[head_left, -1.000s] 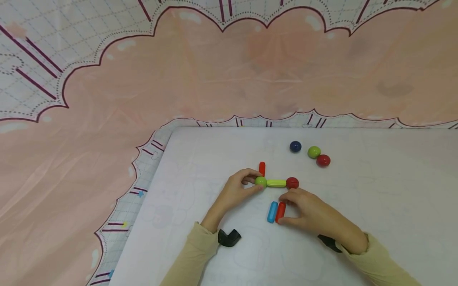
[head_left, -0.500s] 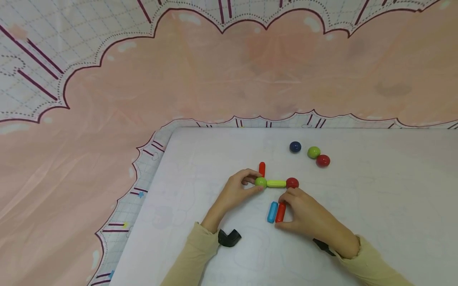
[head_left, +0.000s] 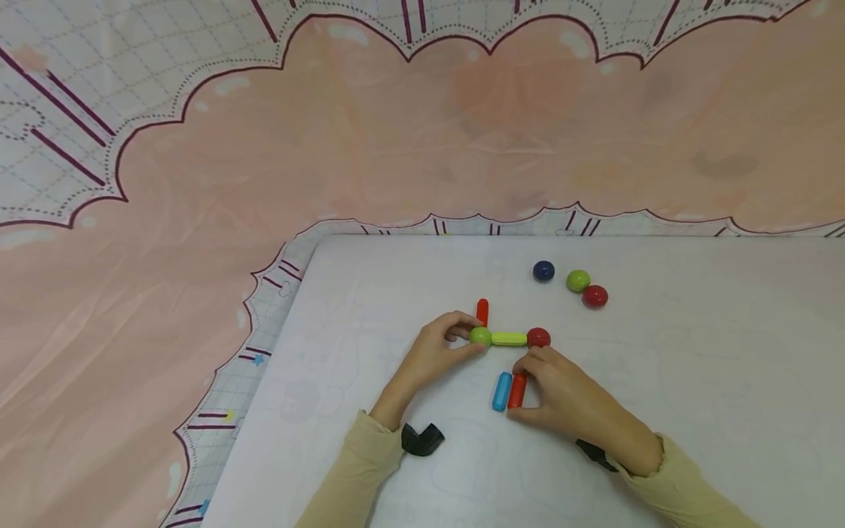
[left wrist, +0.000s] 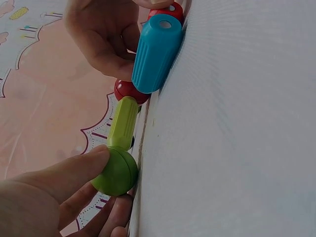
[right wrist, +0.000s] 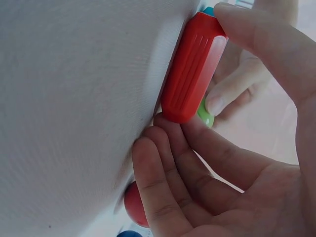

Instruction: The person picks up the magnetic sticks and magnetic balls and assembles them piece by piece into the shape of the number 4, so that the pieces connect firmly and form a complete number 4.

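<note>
With thumb and fingers, my left hand (head_left: 437, 350) pinches a green ball (left wrist: 116, 171). That ball joins end to end with a yellow-green rod (head_left: 509, 339), which meets a red ball (head_left: 538, 337) at its right end. Another red rod (head_left: 483, 312) points away from the green ball toward the far side. Nearer to me, my right hand (head_left: 571, 389) holds a ribbed red rod (right wrist: 195, 66) lengthwise, thumb at one end and fingertips at the other. Lying alongside this rod on its left is a blue rod (head_left: 502, 391); its end has a small pale spot in the left wrist view.
Beyond the hands, a dark blue ball (head_left: 544, 270), a loose green ball (head_left: 578, 280) and a loose red ball (head_left: 595, 296) lie on the white tabletop (head_left: 370, 286). The green and red ones touch. Patterned cloth (head_left: 198, 293) surrounds the table's left and far edges.
My right hand has shifted slightly left, and its thumb has come to the near end of the red rod. The left hand and the joined pieces stay in place.
</note>
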### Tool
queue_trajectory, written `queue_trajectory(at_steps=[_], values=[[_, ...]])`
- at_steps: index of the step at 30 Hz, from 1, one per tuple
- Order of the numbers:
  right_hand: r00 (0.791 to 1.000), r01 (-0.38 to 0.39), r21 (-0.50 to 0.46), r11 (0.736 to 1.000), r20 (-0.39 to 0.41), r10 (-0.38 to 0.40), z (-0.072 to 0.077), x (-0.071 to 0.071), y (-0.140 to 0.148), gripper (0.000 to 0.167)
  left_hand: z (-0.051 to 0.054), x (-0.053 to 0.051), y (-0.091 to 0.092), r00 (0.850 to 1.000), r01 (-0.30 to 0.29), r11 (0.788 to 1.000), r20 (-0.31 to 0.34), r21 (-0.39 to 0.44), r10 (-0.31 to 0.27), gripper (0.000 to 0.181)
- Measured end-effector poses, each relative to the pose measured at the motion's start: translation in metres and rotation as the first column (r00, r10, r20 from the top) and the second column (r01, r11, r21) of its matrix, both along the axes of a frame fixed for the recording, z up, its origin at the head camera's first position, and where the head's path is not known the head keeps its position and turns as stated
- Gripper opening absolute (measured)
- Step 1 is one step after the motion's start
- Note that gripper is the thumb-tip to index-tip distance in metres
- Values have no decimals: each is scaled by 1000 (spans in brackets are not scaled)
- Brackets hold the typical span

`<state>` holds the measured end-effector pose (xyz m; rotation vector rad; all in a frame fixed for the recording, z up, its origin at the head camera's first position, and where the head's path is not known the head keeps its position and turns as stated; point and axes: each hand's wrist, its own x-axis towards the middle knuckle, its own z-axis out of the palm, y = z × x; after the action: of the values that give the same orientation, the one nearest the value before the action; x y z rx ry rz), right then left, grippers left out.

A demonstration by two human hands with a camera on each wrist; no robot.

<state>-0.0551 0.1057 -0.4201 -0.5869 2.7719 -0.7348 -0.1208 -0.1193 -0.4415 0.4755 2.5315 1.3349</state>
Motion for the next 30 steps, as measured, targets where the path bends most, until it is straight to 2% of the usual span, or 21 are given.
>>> queue_trajectory(at_steps=[7,14,21,25,30], values=[[1000,-18,-30,999,-4,18,1,-2,2,52,-1,1,-1,1000,-10,1000,13,1,10,33],[998,-11,-72,997,-67,6,7,-5,9,50,-1,1,-1,1000,-2,1000,7,7,2,34],[990,-39,-102,994,-141,24,15,-16,17,50,-3,0,-2,1000,4,1000,-5,9,-4,32],[990,-41,-130,991,-136,23,19,-23,22,48,-4,-1,-3,1000,9,1000,-7,11,-9,33],[995,-2,-168,986,-103,-16,19,-30,28,47,-4,-2,-1,1000,14,1000,-5,8,-14,33]])
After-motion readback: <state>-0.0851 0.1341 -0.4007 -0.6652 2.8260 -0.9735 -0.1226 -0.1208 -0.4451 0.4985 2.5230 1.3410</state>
